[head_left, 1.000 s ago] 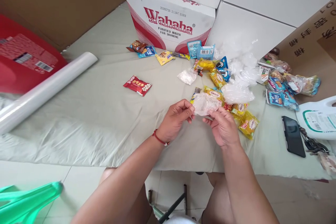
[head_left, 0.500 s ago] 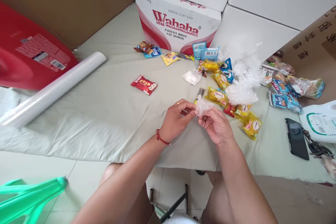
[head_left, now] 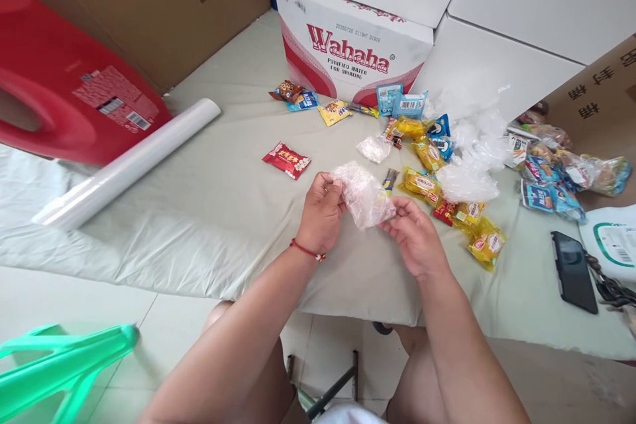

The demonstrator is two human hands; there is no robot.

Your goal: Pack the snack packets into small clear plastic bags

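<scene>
Stretched wider now, the clear plastic bag [head_left: 365, 195] – pinched by left hand [head_left: 322, 212] and right hand [head_left: 415, 238] (both closed on it) – could tear if tugged.

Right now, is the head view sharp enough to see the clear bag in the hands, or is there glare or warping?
Head view: light is soft and even, with faint shadows. The clear plastic bag between the left hand and right hand is crinkled with small highlights, so its contents are unclear. The Wahaha box print is sharp. The frame's edges bow.
</scene>
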